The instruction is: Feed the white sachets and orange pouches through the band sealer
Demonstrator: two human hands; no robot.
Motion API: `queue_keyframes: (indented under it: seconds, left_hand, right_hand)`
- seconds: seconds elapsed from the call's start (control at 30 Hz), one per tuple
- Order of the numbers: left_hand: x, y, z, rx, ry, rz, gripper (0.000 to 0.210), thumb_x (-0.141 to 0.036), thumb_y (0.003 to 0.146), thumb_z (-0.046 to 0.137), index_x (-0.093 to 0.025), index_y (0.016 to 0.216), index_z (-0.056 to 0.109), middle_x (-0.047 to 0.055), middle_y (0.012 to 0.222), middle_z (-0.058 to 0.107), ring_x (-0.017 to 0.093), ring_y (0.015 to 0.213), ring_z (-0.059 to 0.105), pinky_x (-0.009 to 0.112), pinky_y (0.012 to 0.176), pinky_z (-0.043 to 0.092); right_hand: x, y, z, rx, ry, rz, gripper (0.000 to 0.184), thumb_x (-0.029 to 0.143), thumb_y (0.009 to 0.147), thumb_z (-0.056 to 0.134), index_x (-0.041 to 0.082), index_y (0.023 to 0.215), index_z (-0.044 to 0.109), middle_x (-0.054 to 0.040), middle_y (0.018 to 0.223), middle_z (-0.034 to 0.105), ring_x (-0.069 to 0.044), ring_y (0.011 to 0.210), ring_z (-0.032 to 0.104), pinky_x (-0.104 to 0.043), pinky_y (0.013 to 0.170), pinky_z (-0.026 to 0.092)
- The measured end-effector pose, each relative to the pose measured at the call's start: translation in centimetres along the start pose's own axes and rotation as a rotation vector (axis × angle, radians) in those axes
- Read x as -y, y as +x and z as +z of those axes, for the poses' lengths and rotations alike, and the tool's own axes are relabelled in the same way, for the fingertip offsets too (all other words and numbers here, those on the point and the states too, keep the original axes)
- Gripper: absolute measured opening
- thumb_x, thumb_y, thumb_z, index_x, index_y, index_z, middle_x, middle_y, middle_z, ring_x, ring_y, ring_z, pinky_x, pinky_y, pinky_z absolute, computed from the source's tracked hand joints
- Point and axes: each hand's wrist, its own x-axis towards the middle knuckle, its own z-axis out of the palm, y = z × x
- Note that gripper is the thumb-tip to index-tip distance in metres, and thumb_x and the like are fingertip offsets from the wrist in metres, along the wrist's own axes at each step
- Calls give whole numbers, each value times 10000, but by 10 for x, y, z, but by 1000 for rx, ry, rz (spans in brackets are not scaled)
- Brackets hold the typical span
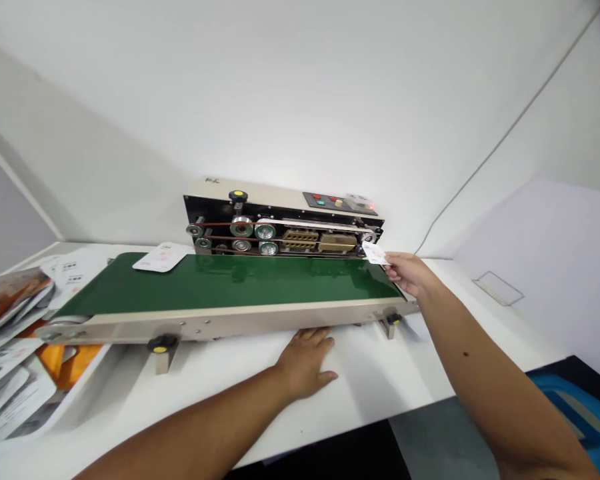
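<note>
- While my left hand (307,367) rests on the white table (360,373), its fingers lie spread and released near the conveyor's front rail (260,320); from my remote seat, I judge it is bracing the body.
- At left I have a bin (83,387) heaped with packs (20,403), probably parked there for easy reach.
- Beyond the rail, over the right end of the green belt (250,283), my right hand (409,272) pinches a white packet (373,253) by its right edge, which I think keeps its other end clear of my fingers.
- That free end points leftward and away, beside the machine's (270,193) right-hand roller (368,237); foreshortening hides the long axis from me, and contact I cannot tell.
- Toward the belt's far left edge, a second packet (161,257) lies flat.
</note>
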Motion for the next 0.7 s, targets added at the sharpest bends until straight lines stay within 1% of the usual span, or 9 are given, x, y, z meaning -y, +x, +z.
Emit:
queue_keyframes:
  seconds: [0.07, 0.17, 0.37, 0.47, 0.53, 0.6, 0.63, 0.67, 0.7]
  left_hand:
    - [0, 0, -3, 6, 22, -51, 729, -541, 833, 721, -225, 1460, 526, 140, 1574, 462, 396, 1454, 396, 548, 1197, 291]
    - [1, 0, -6, 26, 32, -83, 750, -562, 836, 700, -222, 1478, 512, 140, 1557, 483, 402, 1446, 403, 543, 1184, 301]
    - [3, 1, -5, 34, 43, -71, 711, -570, 846, 680, -224, 1450, 538, 143, 1569, 468, 398, 1437, 413, 540, 1179, 293]
    - [5, 1, -2, 27, 41, -74, 707, -566, 845, 682, -226, 1448, 539, 138, 1563, 476, 396, 1431, 420, 546, 1180, 291]
    - [5, 1, -2, 25, 45, -74, 706, -567, 848, 682, -224, 1448, 538, 141, 1560, 480, 396, 1430, 422, 549, 1179, 295]
    - [5, 1, -2, 10, 50, -62, 696, -557, 843, 695, -222, 1435, 549, 143, 1549, 491, 396, 1418, 436, 547, 1172, 313]
    - [5, 1, -3, -12, 52, -46, 674, -541, 838, 708, -222, 1414, 564, 139, 1542, 501, 393, 1406, 449, 542, 1164, 329]
    - [4, 1, -4, -42, 49, -18, 632, -515, 837, 718, -224, 1383, 586, 132, 1531, 514, 386, 1390, 469, 530, 1152, 352]
    - [3, 2, -4, -77, 42, 24, 561, -480, 841, 720, -226, 1330, 619, 122, 1498, 551, 371, 1355, 506, 508, 1130, 386]
  right_hand:
    - [-5, 2, 5, 41, 2, 25, 173, 231, 711, 782, 121, 772, 662, 5, 547, 531, -52, 407, 385, -172, 361, 225]
    - [-11, 1, 5, 22, 14, 13, 201, 241, 689, 780, 116, 814, 683, 12, 536, 531, -57, 410, 388, -176, 361, 222]
    - [-17, 5, -12, -231, 3, -109, 249, 290, 671, 769, 139, 846, 677, 50, 493, 497, -56, 400, 368, -183, 367, 219]
    - [-16, 14, -9, -256, -44, -126, 247, 315, 686, 765, 142, 843, 683, 54, 489, 481, -65, 405, 371, -190, 375, 227]
    - [-13, 19, -2, -219, -92, -126, 246, 321, 692, 769, 133, 839, 707, 35, 511, 506, -84, 427, 403, -205, 388, 263]
    - [-10, 15, 6, -192, -140, -129, 266, 336, 708, 772, 125, 866, 736, -16, 600, 594, -111, 486, 465, -230, 425, 338]
    - [-9, 8, 9, -212, -170, -155, 284, 347, 721, 770, 129, 901, 748, -43, 685, 645, -127, 540, 504, -246, 464, 390]
    - [-10, -3, 13, -269, -217, -221, 300, 359, 745, 758, 140, 950, 754, -67, 791, 684, -146, 611, 542, -269, 527, 447]
    - [-13, -18, 16, -349, -278, -329, 306, 364, 777, 738, 157, 1001, 755, -84, 902, 703, -168, 696, 575, -300, 612, 498]
